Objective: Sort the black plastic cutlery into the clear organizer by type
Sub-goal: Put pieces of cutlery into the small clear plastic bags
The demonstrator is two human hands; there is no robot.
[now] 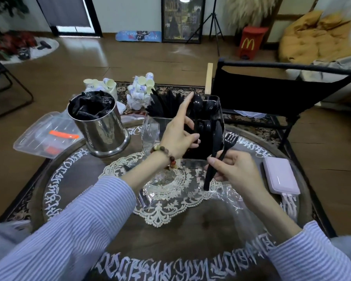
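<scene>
1. Two hands busy; steel canister (pixel 101 126) at left holds unsorted black pieces.
2. Left hand (pixel 178 136) pinches a spoon (pixel 197 110), standing it in the clear organizer (pixel 150 130).
3. Right hand (pixel 235 169) grips fork (pixel 228 142) and knife (pixel 212 159), queued above the surface.

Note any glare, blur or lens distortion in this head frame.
Head view: wide-angle bowing bends the round dark table's rim; window glare streaks the wooden floor; reflections sheen the steel canister; black fork sharp, right edge smeared.
</scene>
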